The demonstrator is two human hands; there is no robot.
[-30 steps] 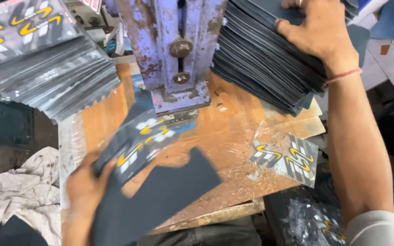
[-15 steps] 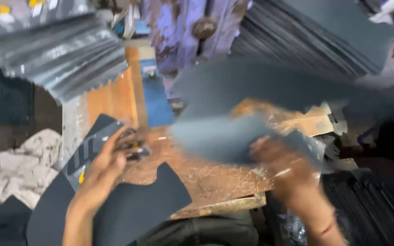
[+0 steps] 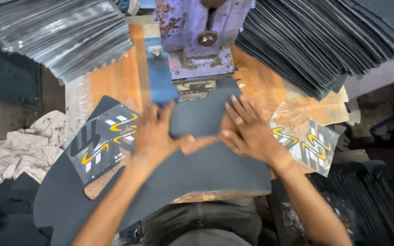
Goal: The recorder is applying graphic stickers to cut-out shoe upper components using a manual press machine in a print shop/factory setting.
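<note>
A dark grey flat sheet lies on the wooden bench, its far edge under the head of a blue-purple press. My left hand lies flat on the sheet's left part, fingers spread. My right hand presses flat on its right part, fingers spread toward the press. Neither hand grips anything. A printed grey piece with yellow and white marks rests just left of my left hand, on another dark sheet.
A tall fanned stack of dark sheets stands at the back right, and a stack of printed pieces at the back left. Another printed piece lies right of my right hand. Crumpled cloth sits at the left.
My right hand took a dark sheet from the right stack, carried it down to the bench, and both hands now lie flat on it in front of the press.
</note>
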